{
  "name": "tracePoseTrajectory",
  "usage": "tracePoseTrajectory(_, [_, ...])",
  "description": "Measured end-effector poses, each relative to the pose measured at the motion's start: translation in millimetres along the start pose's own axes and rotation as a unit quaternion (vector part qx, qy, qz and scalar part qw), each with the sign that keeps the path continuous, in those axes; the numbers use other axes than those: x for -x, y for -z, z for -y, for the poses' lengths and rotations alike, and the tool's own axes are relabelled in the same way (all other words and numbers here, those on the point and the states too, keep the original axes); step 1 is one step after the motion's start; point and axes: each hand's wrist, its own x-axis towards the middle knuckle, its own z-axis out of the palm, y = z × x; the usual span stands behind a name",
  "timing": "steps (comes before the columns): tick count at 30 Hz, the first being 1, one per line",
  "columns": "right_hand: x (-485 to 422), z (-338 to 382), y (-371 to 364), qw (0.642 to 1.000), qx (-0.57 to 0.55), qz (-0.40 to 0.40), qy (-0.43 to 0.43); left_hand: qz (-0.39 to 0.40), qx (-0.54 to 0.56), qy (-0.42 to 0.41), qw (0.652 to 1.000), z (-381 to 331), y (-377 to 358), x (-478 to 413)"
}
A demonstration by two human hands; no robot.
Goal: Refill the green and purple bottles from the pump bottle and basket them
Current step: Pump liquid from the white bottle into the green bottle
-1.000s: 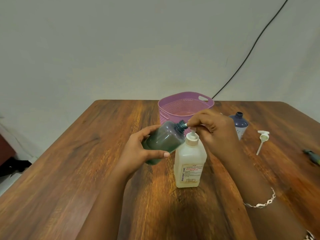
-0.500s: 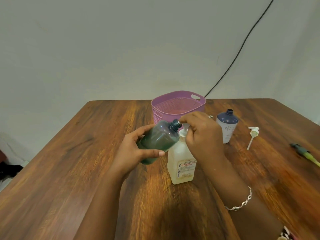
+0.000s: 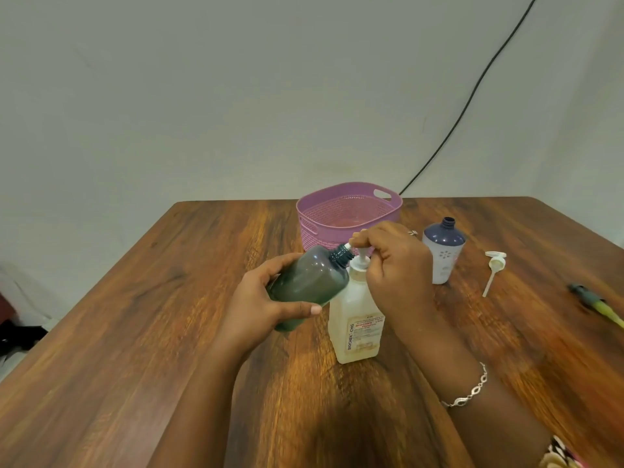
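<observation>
Head view: the refill is proceeding on the first bottle, by my judgement. The left hand [image 3: 266, 298] is gripping the dark, translucent green bottle [image 3: 309, 285], tilted, neck at the nozzle of the pump bottle [image 3: 358, 325] mid-table. The right hand [image 3: 395, 268] is curling over its pump head. The purple bottle [image 3: 442, 255] is standing uncapped near the basket [image 3: 324, 228]; neither bottle is basketed yet.
</observation>
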Motion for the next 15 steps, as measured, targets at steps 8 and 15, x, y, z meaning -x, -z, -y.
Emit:
tracePoseTrajectory(8, [5,-8,1,1.0,-0.025,0.011,-0.003,-0.005,0.015,0.014,1.0,0,-3,4])
tracePoseTrajectory(15, [3,-2,-3,1.0,0.001,-0.016,-0.008,-0.021,0.011,0.007,1.0,3,-3,6])
